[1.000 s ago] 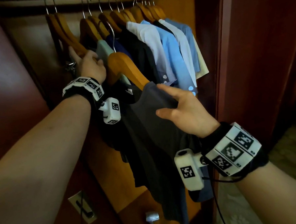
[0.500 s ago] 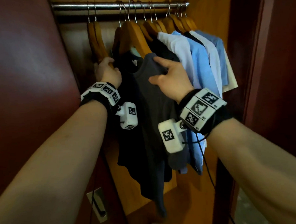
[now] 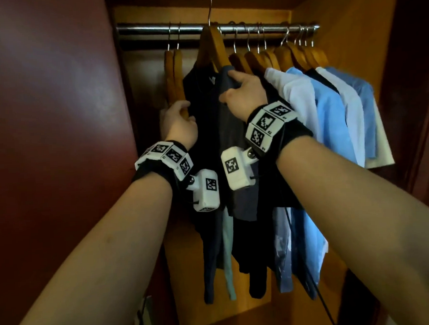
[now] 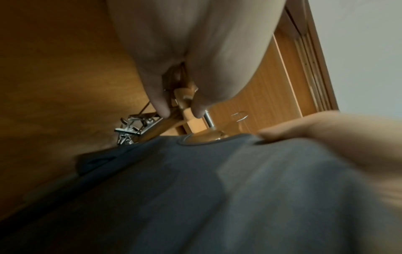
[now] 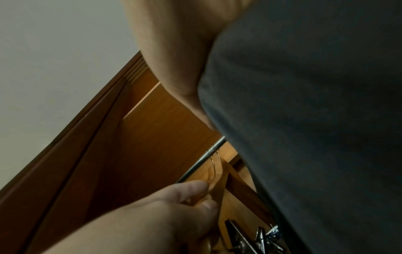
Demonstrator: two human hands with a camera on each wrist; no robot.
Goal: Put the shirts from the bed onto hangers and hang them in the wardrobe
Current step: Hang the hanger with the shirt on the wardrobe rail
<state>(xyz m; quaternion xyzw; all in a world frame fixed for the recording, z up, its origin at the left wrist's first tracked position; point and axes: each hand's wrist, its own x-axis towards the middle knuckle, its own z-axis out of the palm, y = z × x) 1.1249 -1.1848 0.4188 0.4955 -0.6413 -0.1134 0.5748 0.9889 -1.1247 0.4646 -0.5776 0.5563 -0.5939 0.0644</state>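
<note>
- The dark grey soft-knit T-shirt hangs on a curved brown wooden hanger inside the wardrobe, level with the round polished steel rail. The hanger's thin wire hook rises above the rail, and I cannot tell whether it is seated over it.
- The right hand has its fingers curled over the T-shirt's shoulder, pinching cloth and hanger end together.
- The left hand grips the lower end of an empty brown wooden hanger beside the T-shirt, finger and thumb closed on the wood in the left wrist view.
- Risk: letting go before the hook is over the rail would probably drop hanger and T-shirt to the wardrobe floor, since the smooth round steel gives the wire nothing to catch on.
- Risk: the limp knit could slide off the sloping, lacquered hanger arm if the hanger tilts, as only the pinch seems to steady that shoulder.
- Risk: the neighbours crowd close: a near-black shirt on the left, white and light blue woven shirts on the right. The hook might land over another hanger's wire, or a sleeve get trapped.
- The metal clips on the empty hanger are sharp-edged and shiny; they sit just beside the grey cloth and could snag it.
</note>
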